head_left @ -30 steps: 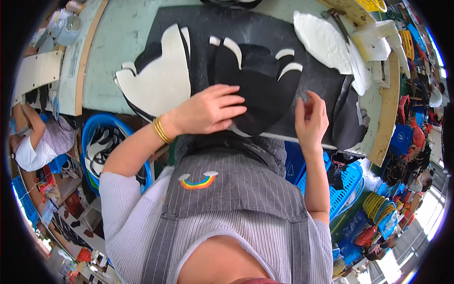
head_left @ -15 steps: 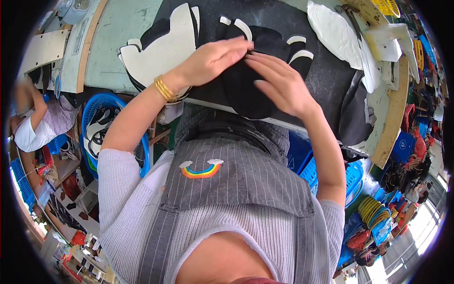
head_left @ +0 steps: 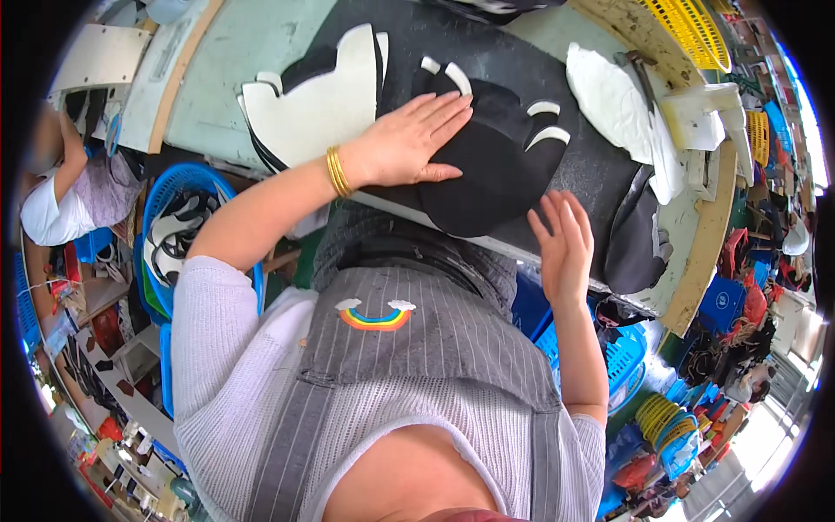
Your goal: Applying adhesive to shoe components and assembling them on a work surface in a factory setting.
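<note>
A black cut piece of sheet material with white strips along its far edges lies flat in the middle of the bench, its rounded end reaching the front edge. Flat upon its left part rests my left hand, fingers stretched out and thumb apart. My right hand hovers by the bench's front edge, just right of the piece and apart from it, with nothing in its loosely spread fingers. Left of the piece lies a stack of white-faced cut pieces with black layers beneath.
White sheet pieces and dark cut pieces lie at the bench's right. A blue basket of scraps stands below left, another blue basket below right. A yellow basket is at the far right. Another person sits far left.
My hands have drawn apart. The left now lies flat on the black piece; the right has moved toward me and off it. The black piece's near part looks spread out flatter.
</note>
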Motion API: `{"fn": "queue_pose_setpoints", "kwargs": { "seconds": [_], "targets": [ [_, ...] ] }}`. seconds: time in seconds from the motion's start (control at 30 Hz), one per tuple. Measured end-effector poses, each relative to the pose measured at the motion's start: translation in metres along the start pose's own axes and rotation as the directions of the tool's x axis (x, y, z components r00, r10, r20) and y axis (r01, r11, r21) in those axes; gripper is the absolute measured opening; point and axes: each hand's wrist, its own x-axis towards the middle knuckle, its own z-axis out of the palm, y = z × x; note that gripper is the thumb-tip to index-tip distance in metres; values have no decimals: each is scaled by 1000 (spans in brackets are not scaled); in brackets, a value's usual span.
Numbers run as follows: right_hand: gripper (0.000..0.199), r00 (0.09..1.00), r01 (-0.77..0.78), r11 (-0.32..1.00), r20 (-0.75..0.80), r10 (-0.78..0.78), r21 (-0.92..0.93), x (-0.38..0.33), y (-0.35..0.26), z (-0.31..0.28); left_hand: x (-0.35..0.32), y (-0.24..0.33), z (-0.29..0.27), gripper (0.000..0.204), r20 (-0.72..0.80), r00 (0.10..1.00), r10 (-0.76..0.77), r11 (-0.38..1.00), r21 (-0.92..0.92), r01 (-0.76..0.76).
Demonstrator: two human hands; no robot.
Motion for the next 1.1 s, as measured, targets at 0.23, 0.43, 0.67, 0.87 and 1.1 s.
{"fn": "queue_pose_setpoints", "kwargs": {
  "seconds": [0.23,0.43,0.67,0.87,1.1],
  "targets": [
    [46,935,-348,935,105,339,76,31,1,4,-23,80,-5,71,-13,1000,24,992,-124,-26],
    [24,907,-316,865,144,397,-390,49,3,14,-22,73,12,55,-143,986,86,992,105,-71],
    [13,975,-101,977,176,134,-187,26,18,46,-26,68,13,41,-300,950,83,988,-101,-118],
    [14,968,112,993,231,-103,-27,33,-32,80,-18,74,-35,45,-493,870,11,992,-101,-70],
    [31,907,254,919,256,-335,302,175,-110,129,-101,33,-34,45,-435,772,-464,886,-206,416]
  ]
}}
